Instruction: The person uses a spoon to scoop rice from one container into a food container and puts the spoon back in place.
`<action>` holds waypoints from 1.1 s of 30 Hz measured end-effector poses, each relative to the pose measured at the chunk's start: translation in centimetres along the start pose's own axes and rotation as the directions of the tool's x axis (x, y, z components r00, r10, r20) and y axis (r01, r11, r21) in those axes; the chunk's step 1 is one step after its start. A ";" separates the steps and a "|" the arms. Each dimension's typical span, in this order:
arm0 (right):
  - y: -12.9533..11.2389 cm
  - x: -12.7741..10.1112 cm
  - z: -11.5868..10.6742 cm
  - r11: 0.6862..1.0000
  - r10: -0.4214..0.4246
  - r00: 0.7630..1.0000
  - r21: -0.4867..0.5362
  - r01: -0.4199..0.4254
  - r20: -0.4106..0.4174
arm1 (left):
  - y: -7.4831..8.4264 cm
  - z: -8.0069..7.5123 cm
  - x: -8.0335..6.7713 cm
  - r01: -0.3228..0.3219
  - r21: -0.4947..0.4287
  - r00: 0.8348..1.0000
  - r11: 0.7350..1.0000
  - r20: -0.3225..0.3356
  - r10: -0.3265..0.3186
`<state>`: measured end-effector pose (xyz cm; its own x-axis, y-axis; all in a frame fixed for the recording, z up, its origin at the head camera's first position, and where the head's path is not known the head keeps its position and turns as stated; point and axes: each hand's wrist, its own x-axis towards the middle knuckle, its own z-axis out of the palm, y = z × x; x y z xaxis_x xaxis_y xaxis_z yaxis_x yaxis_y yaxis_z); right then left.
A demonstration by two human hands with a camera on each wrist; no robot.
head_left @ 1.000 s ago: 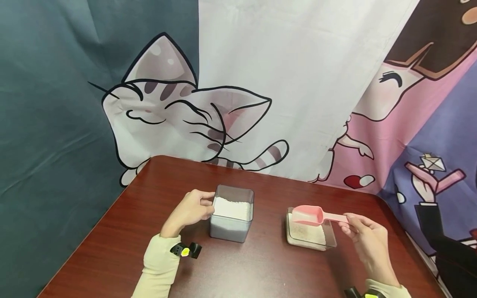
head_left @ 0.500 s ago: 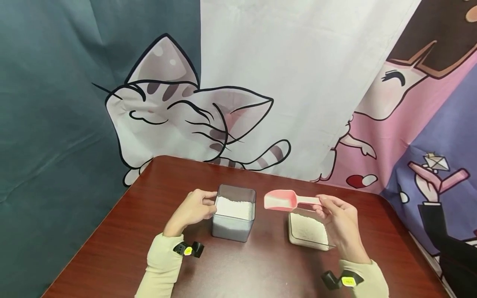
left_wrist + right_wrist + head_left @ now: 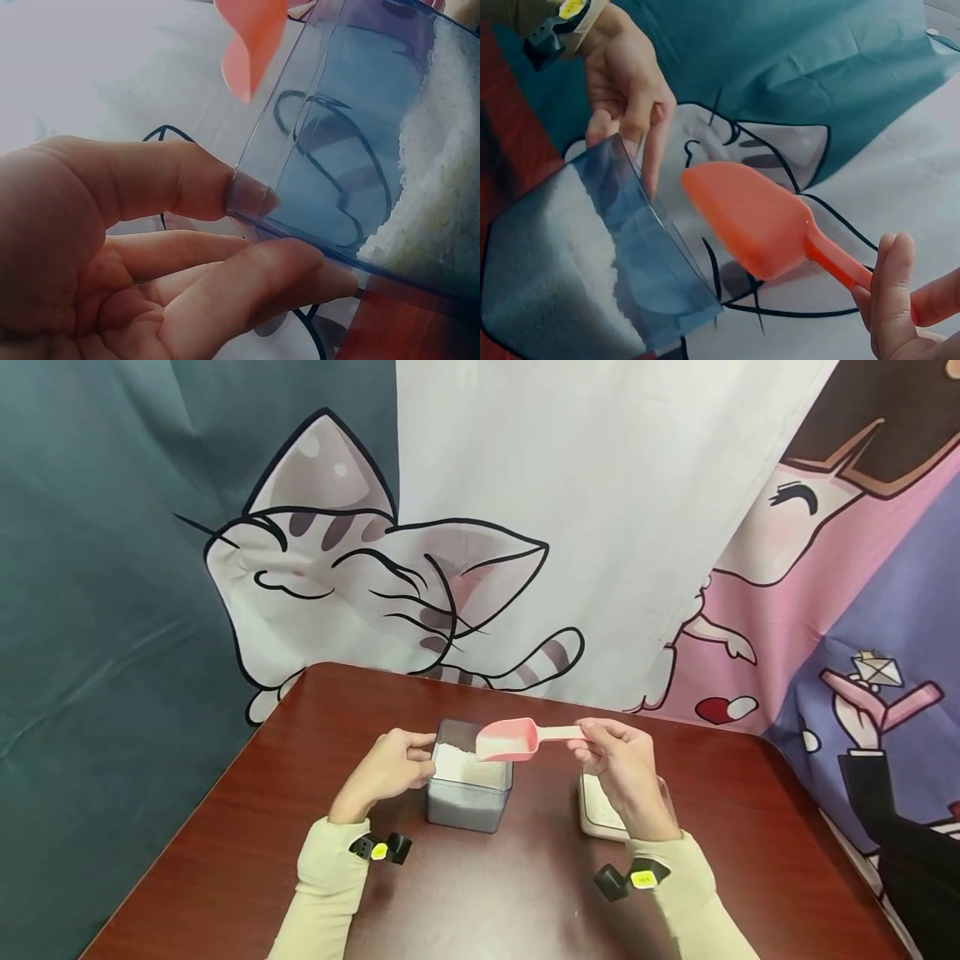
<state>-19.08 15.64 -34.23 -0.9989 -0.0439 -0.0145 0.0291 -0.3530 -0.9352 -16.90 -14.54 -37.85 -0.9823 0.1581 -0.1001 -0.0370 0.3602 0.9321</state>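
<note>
A pink scoop hangs over the smoky see-through container, its handle pinched between my right hand's thumb and fingers. Some whitish stuff shows in its bowl. My left hand pinches the container's left rim at a corner, one fingertip showing through the wall in the left wrist view. White grains, rice-like up close, fill much of this container. Farther right stands a lower clear container of pale grains, partly hidden behind my right hand and forearm. In the right wrist view the scoop is apart from the container's rim.
Both containers stand on a dark red-brown wooden table. Behind the table's far edge hangs a cloth backdrop with a cartoon cat and figures. Each wrist wears a small black camera strap.
My right hand has carried the scoop leftward and upward from the low container to above the smoky one, where the heap's right side now looks more yellowish. My left hand keeps its hold on the rim.
</note>
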 end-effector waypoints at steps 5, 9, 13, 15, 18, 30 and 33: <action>0.7 0.6 1.4 0.998 -0.044 0.999 -0.055 0.043 -0.008 | 0.2 -0.1 -0.1 0.008 -0.006 1.000 1.000 0.002 -0.008; 1.6 1.0 2.3 0.979 -0.096 0.995 -0.182 0.091 -0.021 | 0.3 0.0 -0.1 0.010 -0.009 1.000 1.000 0.002 -0.010; 2.4 1.1 3.2 0.952 -0.131 0.991 -0.281 0.122 -0.012 | 0.2 0.0 0.0 0.013 -0.011 1.000 1.000 0.002 -0.013; 2.6 1.1 3.7 0.937 -0.145 0.989 -0.320 0.140 0.008 | 0.1 -0.1 0.0 0.017 -0.011 1.000 1.000 0.002 -0.017; 2.6 0.8 4.4 0.915 -0.167 0.985 -0.367 0.168 0.032 | 0.1 0.0 0.1 0.015 -0.006 1.000 1.000 0.005 -0.015; 4.1 1.3 6.1 0.876 -0.103 0.994 -0.470 0.110 0.040 | 0.2 0.0 0.1 0.009 -0.010 1.000 1.000 0.005 -0.009; 5.3 2.0 5.9 0.880 -0.080 0.996 -0.467 0.087 0.036 | 0.1 0.0 0.1 0.014 -0.017 1.000 1.000 0.005 -0.014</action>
<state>-20.68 8.15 -37.08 -0.9961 -0.0492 0.0728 -0.0783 0.1218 -0.9895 -16.99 -14.46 -37.73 -0.9808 0.1577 -0.1144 -0.0534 0.3470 0.9363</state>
